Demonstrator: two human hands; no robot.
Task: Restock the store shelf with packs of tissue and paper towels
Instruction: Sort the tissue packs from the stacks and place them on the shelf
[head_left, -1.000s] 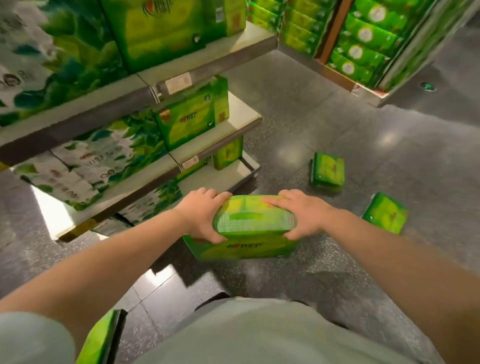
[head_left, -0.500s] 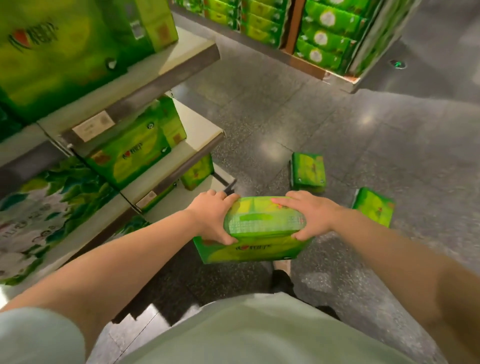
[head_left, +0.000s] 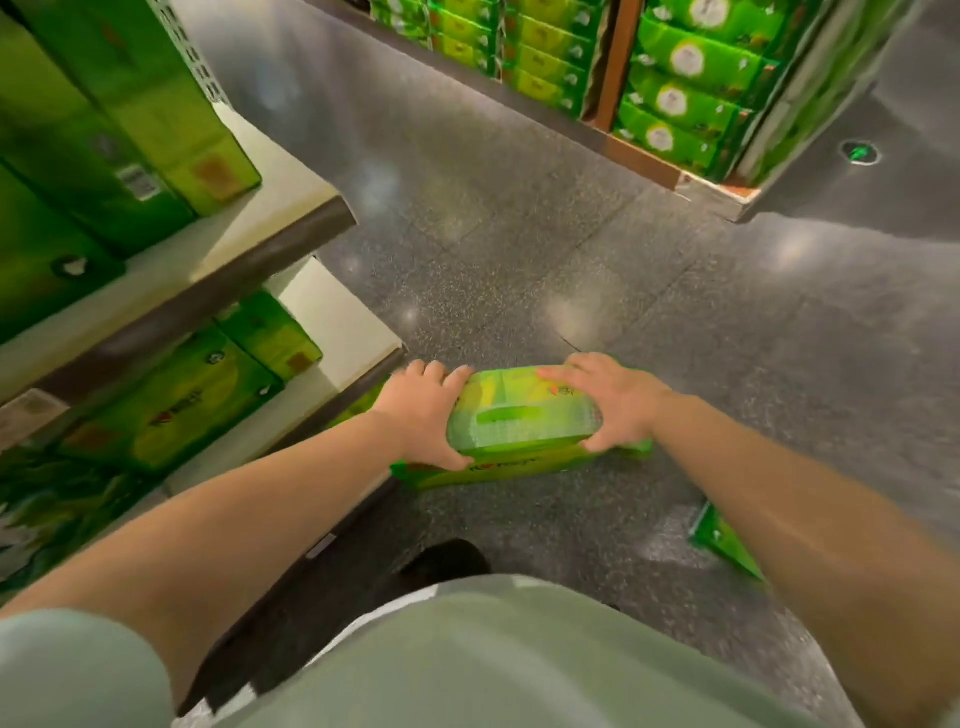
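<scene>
In front of the torso, above the floor (head_left: 649, 322), a green pack of tissue (head_left: 519, 421) is held level between both hands, with its long side running left to right. The left hand (head_left: 423, 415) wraps the left end, fingers curled over the far top edge and thumb along the near lower edge; the right hand (head_left: 615, 402) grips the right end in the same way, fingers spread across the top face. Both hands are therefore clamped on the pack, one at each end, and the pack spans the gap between them. A second pack (head_left: 727, 545) lies on the floor low at the right, partly hidden by the right forearm. To the left of the held pack stands the shelf (head_left: 332, 322), whose lower board end sits just beside the left hand; green packs already fill much of that board, and an open stretch of board shows at its near end. The upper board carries larger green boxes (head_left: 156, 130). Judged from this, the step in hand is carrying the pack to the shelf. Keep the grip even at both ends so that the soft wrap does not sag, turn the pack to match the stocked row, and slide it in flat, clearing the board edge before letting go. Across the aisle stands a far display (head_left: 685, 88) of stacked green packs.
</scene>
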